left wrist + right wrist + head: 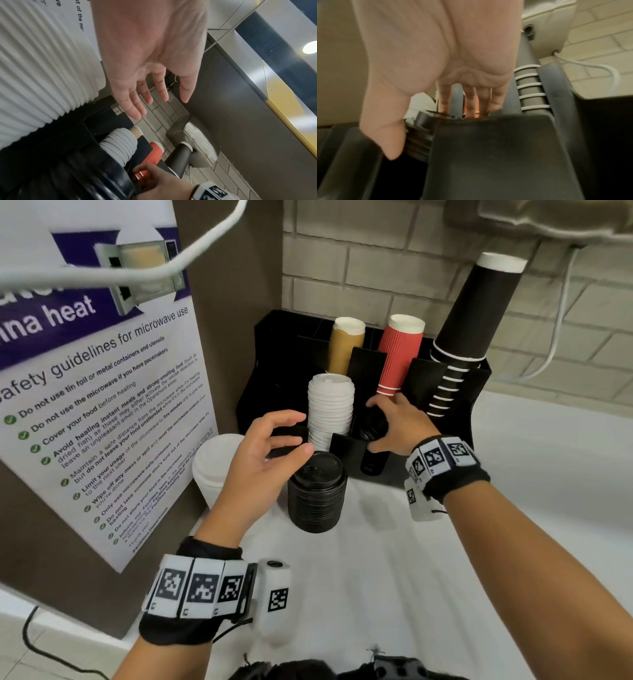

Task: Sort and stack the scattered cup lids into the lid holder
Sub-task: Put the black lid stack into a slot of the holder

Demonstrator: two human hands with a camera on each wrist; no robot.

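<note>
Black lid stack (317,491): ribbed, upright | white lid stack (330,412): in holder (274,364)

The lid holder (270,344) is matt black plastic. The black lids (317,491) are shiny, ridged plastic; the white lids (330,409) look matt. The red cups (399,354) are ribbed paper. The wall (359,268) is rough brick.

Light is even and fairly bright in the head view, with the white surface (513,508) near glare. A round ceiling lamp (310,47) glows in the left wrist view. Both wrist views are soft and motion-blurred, the right one dimmer; straight lines bow towards the edges.
</note>
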